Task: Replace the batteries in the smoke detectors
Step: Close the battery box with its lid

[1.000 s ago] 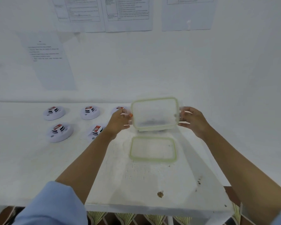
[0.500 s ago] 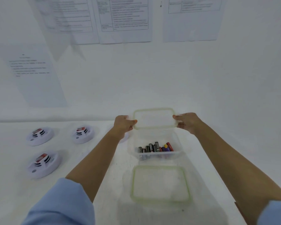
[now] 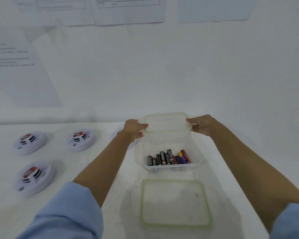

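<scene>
both hands (image 3: 134,129) (image 3: 201,125) grip a lid (image 3: 167,121) beyond the container (image 3: 199,157) holding batteries (image 3: 168,157).

You see a bright, washed-out, hazy scene in even soft light, with faint shadows on the surface (image 3: 76,169), blurred wall papers (image 3: 128,11) and wide-angle bending at the edges.

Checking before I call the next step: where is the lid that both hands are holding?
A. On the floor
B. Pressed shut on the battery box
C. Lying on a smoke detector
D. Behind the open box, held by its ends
D: the left hand and right hand hold the lid by its ends, behind the open box of batteries.
</scene>
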### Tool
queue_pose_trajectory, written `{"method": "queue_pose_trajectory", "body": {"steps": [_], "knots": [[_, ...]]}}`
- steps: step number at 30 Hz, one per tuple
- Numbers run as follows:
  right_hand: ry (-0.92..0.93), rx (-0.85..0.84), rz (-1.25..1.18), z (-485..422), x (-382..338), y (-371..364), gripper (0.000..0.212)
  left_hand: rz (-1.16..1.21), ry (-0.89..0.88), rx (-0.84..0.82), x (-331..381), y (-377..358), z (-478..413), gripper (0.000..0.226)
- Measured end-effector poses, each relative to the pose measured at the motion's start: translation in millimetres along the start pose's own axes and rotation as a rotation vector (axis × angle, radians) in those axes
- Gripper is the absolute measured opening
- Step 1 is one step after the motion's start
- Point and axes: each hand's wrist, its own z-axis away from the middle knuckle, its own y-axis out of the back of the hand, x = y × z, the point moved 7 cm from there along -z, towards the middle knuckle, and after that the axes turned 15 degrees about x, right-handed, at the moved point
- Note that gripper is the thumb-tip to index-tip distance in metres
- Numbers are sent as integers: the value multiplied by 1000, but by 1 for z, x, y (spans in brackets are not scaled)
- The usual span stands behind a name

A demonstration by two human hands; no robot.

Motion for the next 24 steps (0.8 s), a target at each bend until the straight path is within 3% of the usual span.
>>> {"method": "queue_pose_trajectory", "body": {"steps": [18, 21, 24], "knots": [[11, 59, 40, -3, 1, -6, 22, 38, 2, 84, 4, 0, -7, 55], [30, 61, 27, -4, 0, -8, 44, 33, -14, 84, 3, 2, -9, 56], [61, 55, 57, -6, 1, -10, 47, 55, -25, 79, 0, 6, -10, 59]]}}
